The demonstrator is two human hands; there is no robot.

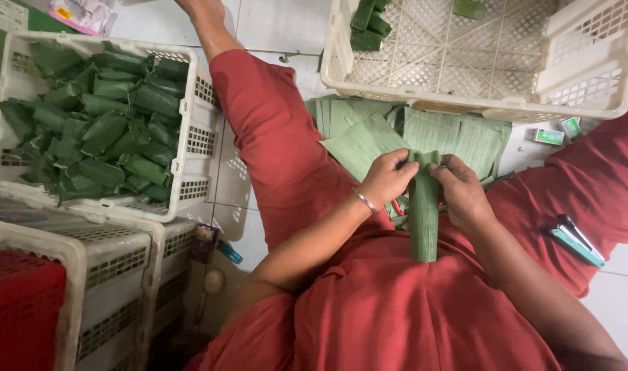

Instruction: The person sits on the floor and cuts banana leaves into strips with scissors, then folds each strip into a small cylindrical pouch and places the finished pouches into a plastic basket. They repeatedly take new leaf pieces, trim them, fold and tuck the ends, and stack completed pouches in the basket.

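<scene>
Left hand (386,180) and right hand (464,194) both grip long green banana-leaf roll (424,213), fingers (404,165) closed on its top end, over lap in red clothing. Stack of flat green leaf sheets (458,137) on tiled floor (279,27) just beyond. White plastic crate (190,137) of wrapped green parcels at left. Teal stapler (575,240) rests on right thigh.

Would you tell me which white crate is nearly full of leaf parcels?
The white crate on the left; the white crate ahead holds only a few parcels in one corner.
</scene>
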